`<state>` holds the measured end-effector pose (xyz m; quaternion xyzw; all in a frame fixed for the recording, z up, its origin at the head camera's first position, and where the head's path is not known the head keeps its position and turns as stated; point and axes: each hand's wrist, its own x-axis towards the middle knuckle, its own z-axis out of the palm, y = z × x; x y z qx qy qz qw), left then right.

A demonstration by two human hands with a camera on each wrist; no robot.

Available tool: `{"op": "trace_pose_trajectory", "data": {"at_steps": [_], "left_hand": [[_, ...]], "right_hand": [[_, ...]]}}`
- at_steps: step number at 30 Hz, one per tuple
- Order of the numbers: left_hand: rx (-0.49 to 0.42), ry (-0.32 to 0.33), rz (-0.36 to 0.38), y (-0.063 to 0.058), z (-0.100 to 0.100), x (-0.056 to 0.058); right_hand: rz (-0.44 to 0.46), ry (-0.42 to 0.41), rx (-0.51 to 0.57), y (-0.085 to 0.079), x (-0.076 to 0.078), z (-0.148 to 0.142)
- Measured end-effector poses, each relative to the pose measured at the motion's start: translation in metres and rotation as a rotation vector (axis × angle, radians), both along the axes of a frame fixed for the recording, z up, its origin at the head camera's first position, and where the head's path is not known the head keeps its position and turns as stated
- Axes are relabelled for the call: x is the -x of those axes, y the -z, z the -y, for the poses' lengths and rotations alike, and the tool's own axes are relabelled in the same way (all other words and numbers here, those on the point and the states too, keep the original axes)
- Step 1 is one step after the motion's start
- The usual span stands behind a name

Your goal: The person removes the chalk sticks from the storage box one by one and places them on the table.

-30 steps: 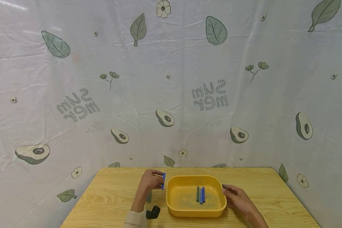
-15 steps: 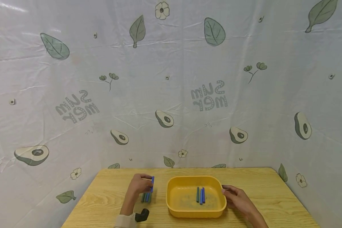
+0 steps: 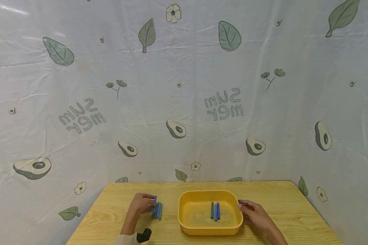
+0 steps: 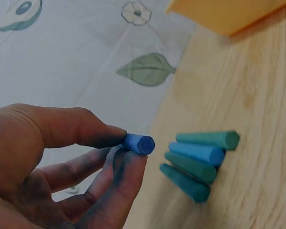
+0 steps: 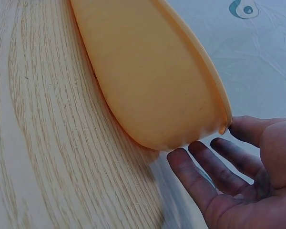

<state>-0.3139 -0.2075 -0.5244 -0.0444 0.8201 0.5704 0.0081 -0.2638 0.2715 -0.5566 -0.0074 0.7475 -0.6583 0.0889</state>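
Between thumb and fingers, my left hand [image 3: 140, 203] pinches a blue chalk stick [image 4: 139, 143]; the fingertips are smudged with colour. Just beside it on the table lies a row of several chalks, among them a light green chalk [image 4: 209, 139], a lighter blue chalk [image 4: 198, 153] and a dark green chalk [image 4: 186, 183]. My right hand [image 3: 257, 215] holds the right end of a yellow plastic tub [image 3: 210, 231], thumb at the rim and fingers against the outer wall. Inside the tub are a dark green chalk [image 3: 212, 210] and two blue chalks [image 3: 216, 212].
The wooden table [image 3: 125, 192] runs back to a pale patterned sheet [image 3: 159, 102] hanging behind and at both sides. Dusty marks show on the tub's floor. A black strap piece [image 3: 144, 235] sits at my left wrist.
My left hand has moved left with the blue chalk, away from the tub and down beside the row of chalks. The right hand and the tub have stayed put.
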Motion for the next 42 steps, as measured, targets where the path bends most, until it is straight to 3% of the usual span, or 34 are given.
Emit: {"op": "trace_pose_trajectory", "data": {"at_steps": [12,26,35,42], "left_hand": [[0.145,-0.028,0.006,0.016,0.012,0.002],[0.155,-0.022,0.002,0.027,0.014,0.005],[0.187,-0.001,0.015,0.025,0.015,0.005],[0.263,0.012,0.010,0.021,0.014,0.001]], "right_hand": [[-0.005,-0.004,0.001,0.000,0.000,-0.001],[-0.004,-0.002,0.003,0.000,0.000,-0.001],[0.008,0.024,0.007,-0.002,-0.003,0.002],[-0.001,0.001,0.017,0.000,-0.003,0.001]]}}
